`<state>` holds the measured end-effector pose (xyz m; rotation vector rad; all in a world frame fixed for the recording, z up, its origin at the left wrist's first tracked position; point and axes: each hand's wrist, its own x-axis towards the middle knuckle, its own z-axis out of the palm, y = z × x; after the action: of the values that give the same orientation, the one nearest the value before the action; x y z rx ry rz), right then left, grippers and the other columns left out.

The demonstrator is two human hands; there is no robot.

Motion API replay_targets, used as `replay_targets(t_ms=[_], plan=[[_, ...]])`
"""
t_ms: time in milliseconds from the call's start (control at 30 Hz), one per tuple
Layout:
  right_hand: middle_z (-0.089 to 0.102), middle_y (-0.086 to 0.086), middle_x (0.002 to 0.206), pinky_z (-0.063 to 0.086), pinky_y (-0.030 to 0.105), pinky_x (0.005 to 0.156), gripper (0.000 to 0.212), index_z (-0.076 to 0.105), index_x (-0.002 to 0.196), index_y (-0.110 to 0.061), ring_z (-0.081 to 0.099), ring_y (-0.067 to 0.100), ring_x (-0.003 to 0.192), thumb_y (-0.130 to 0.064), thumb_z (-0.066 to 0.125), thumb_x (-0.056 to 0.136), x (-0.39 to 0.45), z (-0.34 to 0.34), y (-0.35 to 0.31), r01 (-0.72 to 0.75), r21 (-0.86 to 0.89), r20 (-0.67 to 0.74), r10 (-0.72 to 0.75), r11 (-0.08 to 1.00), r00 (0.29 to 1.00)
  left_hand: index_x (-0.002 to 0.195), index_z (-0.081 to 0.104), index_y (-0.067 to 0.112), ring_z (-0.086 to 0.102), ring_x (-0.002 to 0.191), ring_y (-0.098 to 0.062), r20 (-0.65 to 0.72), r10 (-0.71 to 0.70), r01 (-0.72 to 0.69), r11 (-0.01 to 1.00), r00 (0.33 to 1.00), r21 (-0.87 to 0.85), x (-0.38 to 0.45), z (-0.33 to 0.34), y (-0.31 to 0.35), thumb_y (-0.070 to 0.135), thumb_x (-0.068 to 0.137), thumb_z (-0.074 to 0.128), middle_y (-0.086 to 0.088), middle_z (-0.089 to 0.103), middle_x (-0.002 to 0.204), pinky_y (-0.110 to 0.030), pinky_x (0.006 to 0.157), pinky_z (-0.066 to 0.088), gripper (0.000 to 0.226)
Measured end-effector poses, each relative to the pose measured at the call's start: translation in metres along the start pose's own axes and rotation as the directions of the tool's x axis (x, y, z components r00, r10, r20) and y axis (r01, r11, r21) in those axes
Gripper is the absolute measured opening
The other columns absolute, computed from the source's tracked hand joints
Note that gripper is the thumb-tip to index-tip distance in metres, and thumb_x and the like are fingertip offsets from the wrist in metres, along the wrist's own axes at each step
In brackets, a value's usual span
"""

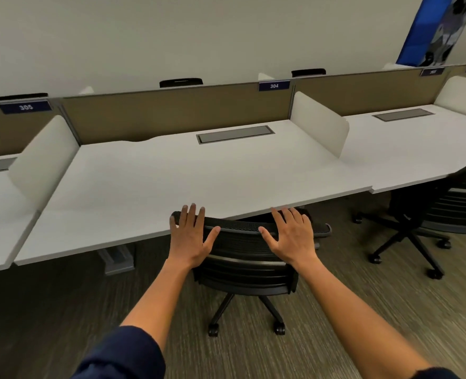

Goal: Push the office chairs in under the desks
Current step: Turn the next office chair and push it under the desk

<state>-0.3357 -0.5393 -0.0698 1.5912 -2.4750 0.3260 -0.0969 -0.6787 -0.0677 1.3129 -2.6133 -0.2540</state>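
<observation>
A black mesh-backed office chair (242,242) stands at the front edge of the white desk (171,170) marked 304, its seat under the desktop and its backrest top touching the desk edge. My left hand (190,236) lies flat on the left side of the backrest with fingers spread. My right hand (292,236) lies flat on the right side of the backrest, fingers spread too. Neither hand curls around anything. The chair's wheeled base shows below on the carpet.
A second black chair (428,212) sits partly under the neighbouring desk (407,149) on the right, its base sticking out. White side dividers (319,127) separate the desks. A tan back panel (171,116) runs behind. Another desk, marked 305, lies to the left.
</observation>
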Motion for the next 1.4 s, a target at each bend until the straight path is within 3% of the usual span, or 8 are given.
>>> replay_targets(t_ms=[133,300,567,733,867,1200,1400], plan=[[0.028,0.015,0.163,0.022,0.063,0.118,0.086,0.027,0.157,-0.025,0.026,0.038,0.149,-0.078,0.015,0.091,-0.005,0.008,-0.042,0.042,0.055,0.016,-0.043,0.998,0.999,0.161,0.0,0.021,-0.022,0.153,-0.021,-0.018,-0.055,0.056,0.997,0.998,0.055,-0.038,-0.003,-0.023,0.077,0.083,-0.001,-0.004,-0.015,0.168,-0.051,0.121,-0.015,0.096],[0.001,0.011,0.17,0.002,0.063,0.119,0.084,0.011,0.161,-0.03,0.002,0.035,0.155,-0.077,0.018,0.092,-0.011,0.021,-0.101,0.189,0.101,-0.013,-0.189,0.977,0.982,0.161,-0.003,0.021,-0.023,0.152,-0.023,-0.044,-0.121,0.125,0.988,0.992,0.092,-0.08,-0.017,-0.061,0.076,0.085,0.003,-0.003,-0.017,0.168,-0.051,0.122,-0.014,0.093],[0.004,0.012,0.169,0.007,0.067,0.121,0.086,0.014,0.161,-0.029,0.004,0.036,0.155,-0.079,0.015,0.091,-0.054,0.025,-0.219,0.39,0.141,0.023,-0.397,0.91,0.917,0.158,-0.008,0.023,-0.026,0.151,-0.023,-0.085,-0.292,0.301,0.944,0.953,0.132,-0.18,-0.052,-0.127,0.076,0.083,-0.002,-0.003,-0.025,0.164,-0.053,0.121,-0.014,0.092],[0.004,0.011,0.169,0.007,0.067,0.121,0.086,0.011,0.161,-0.031,0.004,0.036,0.155,-0.08,0.016,0.091,-0.096,0.009,-0.305,0.492,0.151,0.01,-0.499,0.858,0.867,0.16,-0.003,0.024,-0.022,0.153,-0.024,-0.151,-0.391,0.408,0.906,0.908,0.111,-0.265,-0.079,-0.177,0.076,0.084,-0.002,-0.004,-0.017,0.167,-0.053,0.123,-0.011,0.092],[0.007,0.011,0.169,0.003,0.065,0.12,0.086,0.013,0.161,-0.03,0.005,0.035,0.155,-0.08,0.016,0.09,-0.154,-0.006,-0.376,0.552,0.181,-0.011,-0.56,0.814,0.829,0.161,0.002,0.026,-0.016,0.154,-0.025,-0.207,-0.447,0.473,0.876,0.87,0.094,-0.351,-0.101,-0.22,0.076,0.087,0.004,-0.005,-0.011,0.168,-0.055,0.124,-0.007,0.089],[0.015,0.012,0.168,0.008,0.065,0.12,0.083,0.02,0.159,-0.029,0.013,0.036,0.154,-0.078,0.018,0.092,-0.317,-0.037,-0.562,0.683,0.262,-0.054,-0.696,0.682,0.716,0.16,0.013,0.023,-0.006,0.156,-0.028,-0.284,-0.553,0.6,0.792,0.783,0.112,-0.586,-0.154,-0.335,0.073,0.089,0.008,-0.009,0.001,0.169,-0.057,0.123,-0.002,0.087],[0.012,0.011,0.169,0.008,0.063,0.122,0.083,0.017,0.16,-0.03,0.011,0.034,0.155,-0.078,0.017,0.092,-0.375,-0.059,-0.673,0.769,0.28,-0.09,-0.782,0.574,0.616,0.16,0.017,0.021,-0.005,0.156,-0.028,-0.379,-0.63,0.698,0.714,0.677,0.059,-0.69,-0.194,-0.398,0.072,0.09,0.013,-0.01,0.004,0.169,-0.057,0.123,-0.001,0.086]])
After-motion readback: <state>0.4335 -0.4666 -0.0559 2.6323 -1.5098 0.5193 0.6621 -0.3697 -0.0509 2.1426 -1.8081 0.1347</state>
